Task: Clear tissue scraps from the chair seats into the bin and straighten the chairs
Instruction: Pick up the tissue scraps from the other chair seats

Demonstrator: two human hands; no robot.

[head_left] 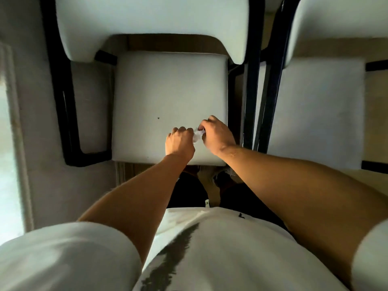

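Note:
A white crumpled tissue scrap point(197, 135) shows between my two hands, just above the front part of a pale grey chair seat point(159, 91). My left hand point(179, 142) is curled, its fingers against the left side of the scrap. My right hand point(216, 134) pinches the scrap from the right with curled fingers. The chair has a black frame point(69, 114) and a pale backrest point(151, 19). A tiny dark speck point(158, 118) lies on the seat. No bin is in view.
A second pale chair seat point(315, 114) stands close on the right, its black frame point(255, 97) beside the first chair's. A wall and white trim point(14, 122) run along the left. My feet point(224, 179) stand under the seat's front edge.

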